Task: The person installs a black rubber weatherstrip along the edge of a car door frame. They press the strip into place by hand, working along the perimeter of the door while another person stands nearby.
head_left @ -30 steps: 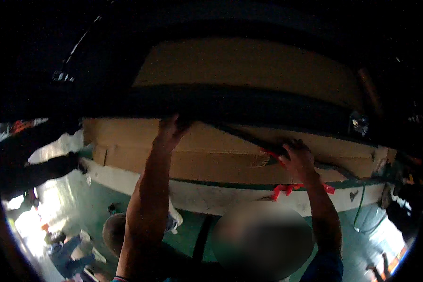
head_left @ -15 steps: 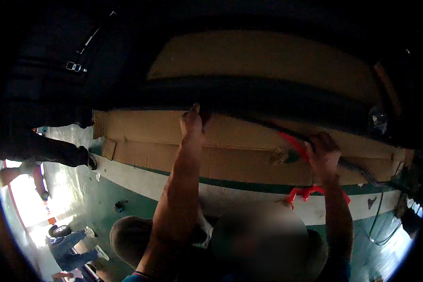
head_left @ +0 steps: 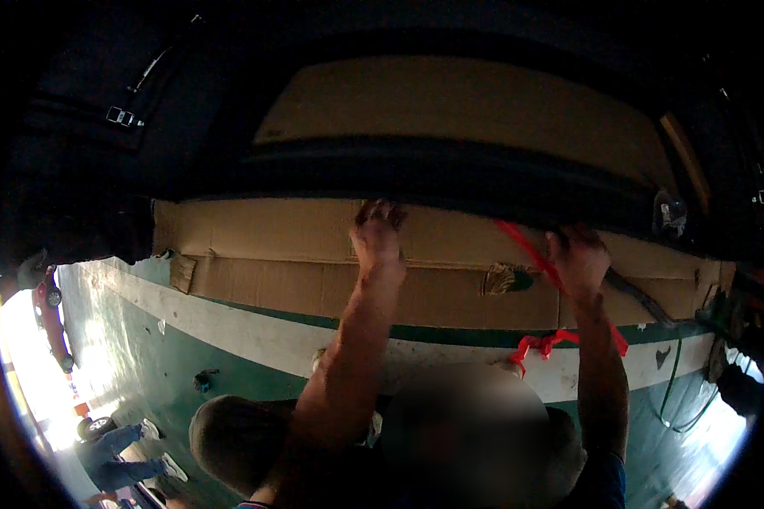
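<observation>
A long black strip (head_left: 635, 293) trails to the right from my right hand (head_left: 582, 261), whose fingers close around it at the border of a dark padded panel (head_left: 450, 170). My left hand (head_left: 379, 237) reaches up to the same border, fingers curled over the strip there; their tips are in shadow. Between the hands the strip merges with the dark edge. A red ribbon-like film (head_left: 530, 248) runs from the edge down beside my right hand, and a crumpled length lies lower, over the pale floor band.
Brown cardboard (head_left: 280, 284) with a torn hole stretches below the edge. Green floor with a white band (head_left: 229, 331) lies beneath. A clear plastic piece (head_left: 671, 214) sits at the right, a thin cable (head_left: 676, 382) below it. Another person's legs (head_left: 132, 454) show at lower left.
My left hand has moved right along the edge, its thumb no longer sticking up. My right hand has risen slightly with the strip, which now lies closer to the edge. The legs at upper left have gone.
</observation>
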A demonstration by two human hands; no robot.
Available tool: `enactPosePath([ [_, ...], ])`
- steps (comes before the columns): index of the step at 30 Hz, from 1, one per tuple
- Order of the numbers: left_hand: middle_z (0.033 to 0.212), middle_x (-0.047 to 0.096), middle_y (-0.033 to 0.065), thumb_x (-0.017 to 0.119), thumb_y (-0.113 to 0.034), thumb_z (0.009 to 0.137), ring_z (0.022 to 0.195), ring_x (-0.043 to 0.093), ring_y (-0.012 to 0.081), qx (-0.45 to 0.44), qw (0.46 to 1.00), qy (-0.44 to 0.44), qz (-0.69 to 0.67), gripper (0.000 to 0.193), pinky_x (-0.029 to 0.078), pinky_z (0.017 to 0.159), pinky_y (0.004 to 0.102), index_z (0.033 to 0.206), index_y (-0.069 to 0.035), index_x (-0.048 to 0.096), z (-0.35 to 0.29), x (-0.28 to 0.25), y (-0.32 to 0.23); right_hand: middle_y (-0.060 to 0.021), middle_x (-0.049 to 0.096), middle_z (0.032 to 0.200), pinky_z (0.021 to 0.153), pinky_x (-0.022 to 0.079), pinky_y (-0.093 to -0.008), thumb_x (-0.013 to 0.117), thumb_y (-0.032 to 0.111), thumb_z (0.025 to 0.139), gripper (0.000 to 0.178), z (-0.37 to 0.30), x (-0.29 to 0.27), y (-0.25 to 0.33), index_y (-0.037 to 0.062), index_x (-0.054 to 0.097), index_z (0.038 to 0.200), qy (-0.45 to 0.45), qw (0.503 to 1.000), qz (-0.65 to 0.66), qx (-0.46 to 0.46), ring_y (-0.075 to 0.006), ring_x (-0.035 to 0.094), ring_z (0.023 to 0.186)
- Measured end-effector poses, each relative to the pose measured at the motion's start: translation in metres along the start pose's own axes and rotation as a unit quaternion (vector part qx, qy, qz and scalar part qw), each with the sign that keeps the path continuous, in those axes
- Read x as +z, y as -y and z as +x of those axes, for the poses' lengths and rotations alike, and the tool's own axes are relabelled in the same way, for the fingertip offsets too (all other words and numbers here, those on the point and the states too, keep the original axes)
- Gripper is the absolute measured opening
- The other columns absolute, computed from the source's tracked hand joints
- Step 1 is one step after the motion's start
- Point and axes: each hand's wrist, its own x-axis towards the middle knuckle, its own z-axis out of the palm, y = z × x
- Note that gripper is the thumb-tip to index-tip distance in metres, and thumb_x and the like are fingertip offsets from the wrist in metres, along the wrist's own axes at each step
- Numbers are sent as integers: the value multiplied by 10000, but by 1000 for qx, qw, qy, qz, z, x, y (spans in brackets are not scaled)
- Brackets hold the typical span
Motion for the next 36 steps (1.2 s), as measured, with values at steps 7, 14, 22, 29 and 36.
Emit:
enactPosePath([
  [7,984,622,71,540,-118,946,854,644,208,-28,997,26,-60,180,565,762,336,1108,-52,580,0,3,-4,-114,664,868,679,528,-422,730,329,786,240,1,-1,4,111,688,876,-10,998,-25,49,-328,653,791],
  [14,1011,617,66,533,-109,942,876,635,201,-47,994,29,-92,195,568,755,340,1123,-51,575,1,6,-9,-91,685,867,627,545,-408,716,371,805,249,-1,5,-2,131,724,873,-44,998,-23,25,-306,666,735],
  [22,998,617,72,533,-80,908,836,630,216,36,999,33,19,153,572,713,360,1043,-53,600,30,-22,15,-124,678,892,694,533,-420,748,326,778,247,0,4,3,120,701,905,-6,997,-41,65,-327,660,810],
  [29,919,606,84,446,-52,885,826,615,235,63,995,80,2,218,540,705,375,1049,-42,590,97,-93,-29,-126,677,885,683,530,-433,743,334,782,256,3,2,7,118,696,911,21,996,-13,82,-340,658,797],
  [36,982,608,107,492,1,873,866,628,249,104,990,93,4,237,568,704,377,1095,-31,570,84,-94,-20,-139,674,869,645,528,-428,736,347,794,262,-1,3,-4,111,695,900,-14,999,4,48,-338,660,776],
])
